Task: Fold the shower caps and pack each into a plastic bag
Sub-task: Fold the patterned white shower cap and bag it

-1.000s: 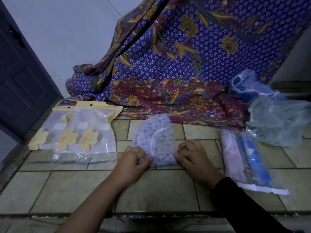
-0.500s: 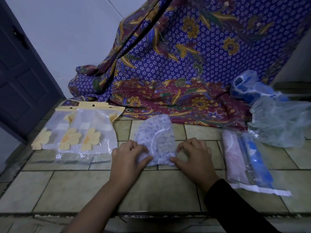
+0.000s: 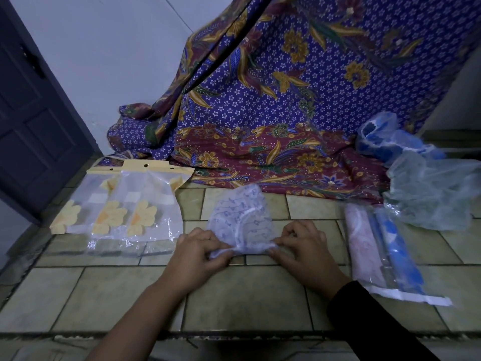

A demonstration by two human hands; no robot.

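Since half a second ago I have drawn the near edge of the white, blue-printed plastic shower cap [image 3: 240, 222] into a pinched gather. My left hand [image 3: 199, 250] and right hand [image 3: 303, 247], fingers curled shut on that edge, pin it to the tiled surface [image 3: 234, 295] so the fold holds. Right lie two packed bags [image 3: 382, 254], pink and blue; left, three clear bags with yellow flowers [image 3: 119, 212], ready for filling, I judge. Beyond, two loose caps [image 3: 416, 173] wait against the batik cloth [image 3: 286, 100].
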